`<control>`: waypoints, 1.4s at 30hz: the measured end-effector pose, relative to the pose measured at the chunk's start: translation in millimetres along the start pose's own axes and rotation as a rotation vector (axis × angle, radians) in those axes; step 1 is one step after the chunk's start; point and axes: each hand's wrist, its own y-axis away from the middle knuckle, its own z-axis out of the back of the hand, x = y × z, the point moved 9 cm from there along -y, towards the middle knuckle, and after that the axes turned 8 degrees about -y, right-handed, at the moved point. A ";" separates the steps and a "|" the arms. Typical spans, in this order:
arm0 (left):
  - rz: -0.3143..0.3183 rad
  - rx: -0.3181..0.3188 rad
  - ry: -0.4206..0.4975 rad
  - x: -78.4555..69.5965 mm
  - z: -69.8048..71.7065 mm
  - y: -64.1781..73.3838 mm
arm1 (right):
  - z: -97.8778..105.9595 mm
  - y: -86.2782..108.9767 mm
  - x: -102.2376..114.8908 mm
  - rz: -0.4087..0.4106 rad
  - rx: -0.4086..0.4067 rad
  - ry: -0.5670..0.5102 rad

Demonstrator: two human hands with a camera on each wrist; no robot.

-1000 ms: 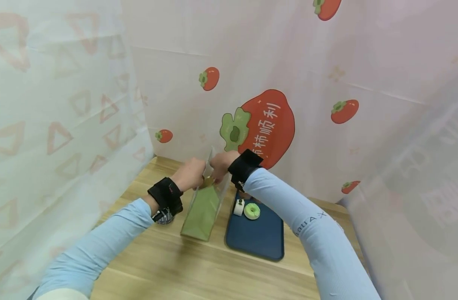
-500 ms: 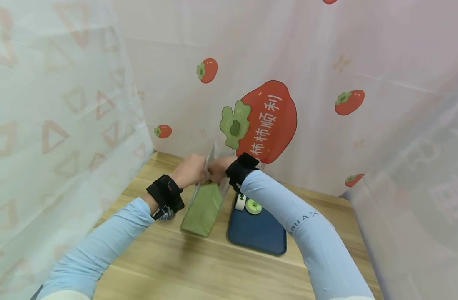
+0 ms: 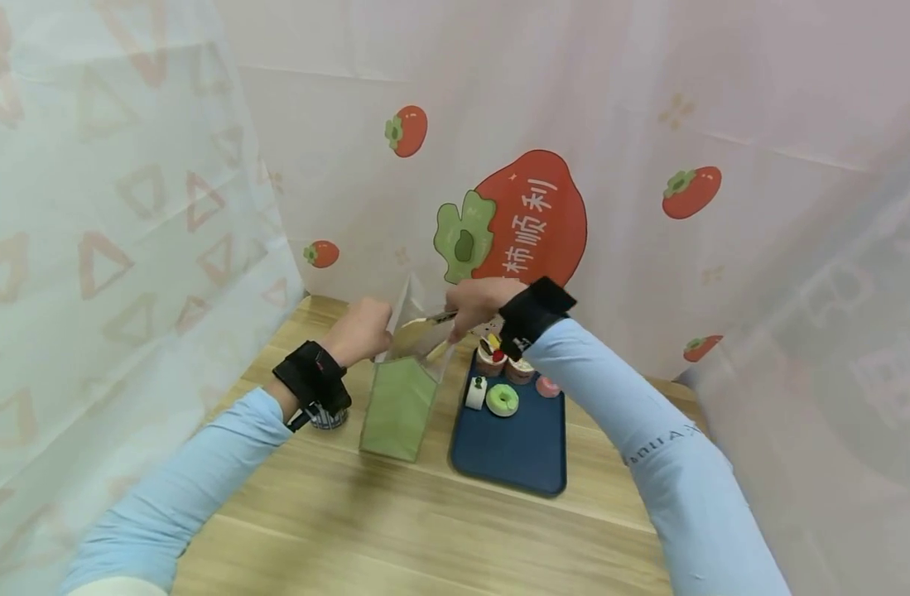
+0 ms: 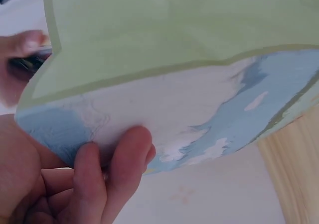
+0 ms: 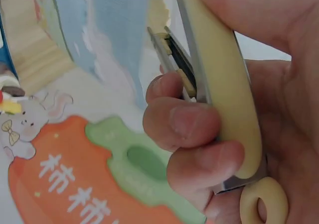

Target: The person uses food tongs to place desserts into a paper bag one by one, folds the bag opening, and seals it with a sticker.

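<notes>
"Pale green, that bag (image 3: 398, 410) standing on the counter (image 3: 425, 530). How are you holding it?"

"My left arm reaches forward, and my left grip (image 3: 359, 329) pinches the bag by its upper rim, fingers bent."

"And the other one?"

"My right arm stretches in past the tray (image 3: 507, 451). My right grip (image 3: 483, 302) is wrapped round the tongs (image 3: 445, 317), which slant over the bag's mouth. Whether their tips have anything between them, I can't tell."

"Do the wrist cameras add something?"

"The left one shows a side of the bag painted blue and white, turned away from the head camera, with my fingertips against it. The right one shows the pale yellow handle across my palm and a small ring (image 5: 279, 204) at its end. Only from the head do I see the whole tray: a green doughnut (image 3: 492, 404) and a white cake (image 3: 475, 397) side by side, topped cups (image 3: 490, 362) behind them."

"What's around you?"

"Light wood grain below, a patterned tin (image 3: 328, 418) near my left wrist, and pale cloth (image 3: 611, 99) hanging behind, printed with red persimmons (image 3: 555, 228)."
</notes>
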 end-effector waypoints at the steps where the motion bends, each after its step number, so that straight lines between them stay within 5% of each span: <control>1: 0.002 0.003 -0.003 -0.4 0.3 -0.9 | 4.1 9.3 -4.9 0.022 -0.026 -0.013; 7: 0.001 0.006 -0.017 -4.4 2.1 -4.6 | 10.3 54.9 -42.5 0.124 -0.168 -0.151; 12: -0.017 -0.021 -0.019 -8.2 2.0 -3.3 | -4.7 93.4 -80.6 0.165 -0.374 -0.282; 22: -0.034 -0.070 -0.055 -8.4 3.0 -1.9 | -77.7 141.6 -166.8 0.025 -0.649 -0.484; 27: -0.046 -0.083 -0.057 -10.0 2.9 -2.7 | -122.8 154.7 -207.1 -0.078 -0.649 -0.555; 34: -0.047 -0.089 -0.070 -6.4 4.2 -0.4 | -177.4 149.6 -253.7 -0.271 -0.562 -0.519; 42: -0.025 -0.064 -0.079 -3.7 1.8 0.1 | -212.7 131.0 -270.1 -0.382 -0.490 -0.384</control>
